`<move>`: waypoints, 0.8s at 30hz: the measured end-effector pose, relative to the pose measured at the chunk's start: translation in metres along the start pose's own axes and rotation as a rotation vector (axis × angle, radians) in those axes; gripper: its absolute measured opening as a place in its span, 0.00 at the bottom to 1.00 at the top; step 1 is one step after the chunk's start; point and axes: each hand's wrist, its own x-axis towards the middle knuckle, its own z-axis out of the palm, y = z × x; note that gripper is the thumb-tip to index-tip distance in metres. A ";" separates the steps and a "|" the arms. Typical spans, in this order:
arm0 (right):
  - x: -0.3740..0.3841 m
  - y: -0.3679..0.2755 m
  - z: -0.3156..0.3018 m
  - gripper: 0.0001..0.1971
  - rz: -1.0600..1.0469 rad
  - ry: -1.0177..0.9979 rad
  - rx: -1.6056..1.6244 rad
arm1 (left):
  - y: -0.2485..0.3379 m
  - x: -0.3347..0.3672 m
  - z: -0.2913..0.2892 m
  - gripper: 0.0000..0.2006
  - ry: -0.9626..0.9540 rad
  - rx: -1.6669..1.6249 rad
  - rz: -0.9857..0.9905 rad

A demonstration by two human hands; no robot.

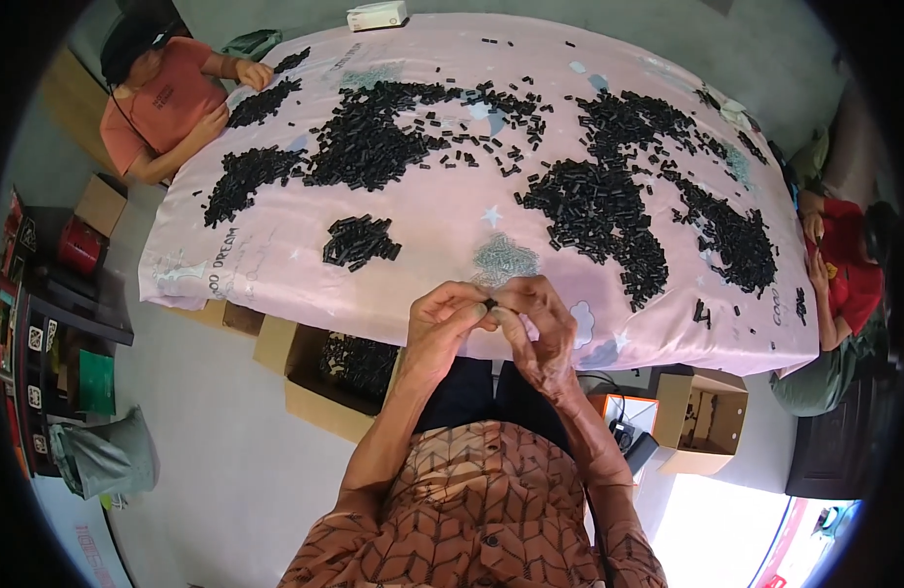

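Note:
At the near edge of the table, my left hand (439, 325) and my right hand (538, 328) meet, fingertips closed together. Between them they pinch a small black cylindrical part (491, 305), mostly covered by the fingers. Just beyond the fingertips lies a little heap of thin, clear or silvery pieces (506, 259). To its left sits a small pile of short black cylindrical parts (361, 242). A much larger pile of black parts (594, 201) spreads to the right of my hands.
A pink patterned cloth (442, 211) covers the table. More black parts (368, 137) lie farther back. One person (163, 98) works at the far left, another (849, 265) at the right. Below the edge stand an open carton holding black parts (359, 363) and another carton (702, 416).

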 end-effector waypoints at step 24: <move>0.027 0.079 -0.081 0.03 0.240 0.140 -0.841 | 0.018 0.044 -0.041 0.10 0.064 -0.180 0.078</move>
